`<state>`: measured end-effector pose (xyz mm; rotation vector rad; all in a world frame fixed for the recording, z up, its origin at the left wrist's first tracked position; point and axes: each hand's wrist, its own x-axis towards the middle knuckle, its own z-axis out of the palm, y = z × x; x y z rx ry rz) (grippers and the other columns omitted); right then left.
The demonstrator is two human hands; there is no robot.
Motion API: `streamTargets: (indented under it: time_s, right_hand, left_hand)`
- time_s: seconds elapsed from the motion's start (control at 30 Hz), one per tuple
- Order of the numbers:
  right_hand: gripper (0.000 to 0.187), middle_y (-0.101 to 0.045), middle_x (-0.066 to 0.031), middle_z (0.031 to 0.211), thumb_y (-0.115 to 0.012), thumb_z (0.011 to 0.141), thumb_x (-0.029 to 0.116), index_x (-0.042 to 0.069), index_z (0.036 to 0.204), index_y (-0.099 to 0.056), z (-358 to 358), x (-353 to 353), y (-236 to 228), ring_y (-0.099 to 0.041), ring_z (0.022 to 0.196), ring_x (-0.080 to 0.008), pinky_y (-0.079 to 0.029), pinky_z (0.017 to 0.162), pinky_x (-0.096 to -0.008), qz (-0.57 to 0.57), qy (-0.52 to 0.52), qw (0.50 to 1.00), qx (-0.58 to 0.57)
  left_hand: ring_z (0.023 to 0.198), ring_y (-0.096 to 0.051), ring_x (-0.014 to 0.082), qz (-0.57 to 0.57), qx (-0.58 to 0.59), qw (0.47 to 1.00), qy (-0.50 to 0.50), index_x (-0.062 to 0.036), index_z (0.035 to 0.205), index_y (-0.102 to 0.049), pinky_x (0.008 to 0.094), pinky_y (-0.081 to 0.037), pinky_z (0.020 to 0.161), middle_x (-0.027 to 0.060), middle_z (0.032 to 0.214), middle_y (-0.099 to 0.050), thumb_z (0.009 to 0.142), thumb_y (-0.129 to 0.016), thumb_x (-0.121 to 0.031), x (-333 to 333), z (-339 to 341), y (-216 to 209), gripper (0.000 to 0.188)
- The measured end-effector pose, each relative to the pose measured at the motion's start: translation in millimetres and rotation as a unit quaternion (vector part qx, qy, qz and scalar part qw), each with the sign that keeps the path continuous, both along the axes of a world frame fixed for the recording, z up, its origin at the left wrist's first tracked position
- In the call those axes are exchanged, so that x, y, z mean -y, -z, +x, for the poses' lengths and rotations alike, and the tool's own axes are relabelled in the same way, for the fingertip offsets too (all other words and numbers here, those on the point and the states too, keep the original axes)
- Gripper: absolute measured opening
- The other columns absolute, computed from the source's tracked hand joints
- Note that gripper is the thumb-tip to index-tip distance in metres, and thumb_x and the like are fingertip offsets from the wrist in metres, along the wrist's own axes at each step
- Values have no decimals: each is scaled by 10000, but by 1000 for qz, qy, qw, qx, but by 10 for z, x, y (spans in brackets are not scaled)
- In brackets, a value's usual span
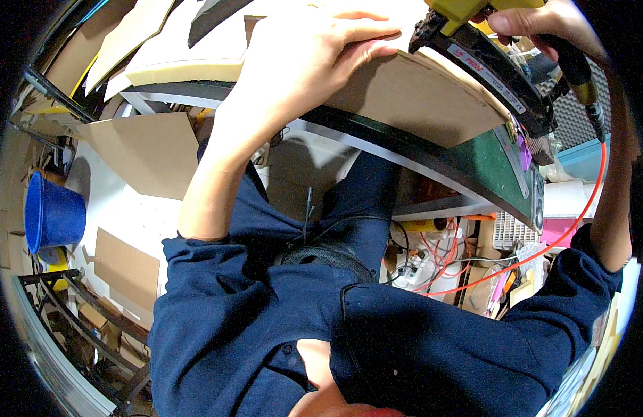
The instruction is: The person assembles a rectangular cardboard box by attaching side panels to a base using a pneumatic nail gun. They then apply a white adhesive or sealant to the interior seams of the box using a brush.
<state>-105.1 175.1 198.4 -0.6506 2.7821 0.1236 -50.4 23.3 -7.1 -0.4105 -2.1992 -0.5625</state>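
Note:
My left hand [300, 59] reaches over the table's front edge, its thumb and fingers pinching the edge of a tan board [411, 101]. My right hand [554, 28] is wrapped around the handle of a yellow-and-black air stapler or nailer [491, 76]; which of the two I cannot tell. The tool's nose sits at the board's edge, just right of my left fingertips. Whether it touches is unclear. A red air hose [585, 229] runs down from the tool's handle. To the left of my left hand lies a cream foam-edged panel [186, 73].
Under my hands is a table with a green top [474, 167] and a metal edge. A blue bucket [54, 212] and cardboard sheets [144, 153] are on the floor at left. Cables and a white power strip [418, 267] lie below the table at right.

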Motion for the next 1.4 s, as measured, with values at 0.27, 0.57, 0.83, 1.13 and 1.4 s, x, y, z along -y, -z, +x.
streamTargets:
  time_s: [0.27,0.57,0.83,1.13,1.4]
  right_hand:
    - [340,-617,-20,649,-738,770,286,-8,920,-659,10,9,-59,-535,490,-64,-423,439,-200,-37,-27,996,73]
    - [405,-633,-23,713,-729,770,336,-16,952,-645,162,199,51,-535,531,-45,-420,454,-180,-103,-141,984,32]
    - [365,-620,-11,661,-726,766,354,4,853,-675,102,362,84,-516,502,-49,-394,438,-195,-56,-140,988,-15]
    - [360,-618,-18,646,-732,764,339,-5,849,-670,156,447,23,-513,493,-55,-402,436,-199,-40,-140,989,9]
    - [366,-636,-35,682,-737,766,328,-15,874,-667,33,430,40,-527,509,-68,-407,442,-203,-52,-161,985,29]
  left_hand:
    - [984,-626,232,12,25,999,-19,-109,1160,-610,311,-474,863,90,1095,-647,870,-607,-269,113,202,-78,331]
    - [968,-609,163,86,-31,995,-44,-50,975,-660,294,-461,873,62,982,-664,697,-786,-247,426,291,-34,364]
    - [1045,-594,191,107,-47,992,38,-50,1029,-675,309,-448,917,82,1032,-666,788,-711,-198,607,231,50,285]
    - [1042,-590,183,109,-6,994,31,-83,1060,-678,300,-444,917,76,1070,-661,832,-665,-201,647,278,46,257]
    - [945,-615,196,196,25,978,63,-27,1030,-659,302,-467,832,116,999,-666,820,-672,-116,531,416,-96,228]
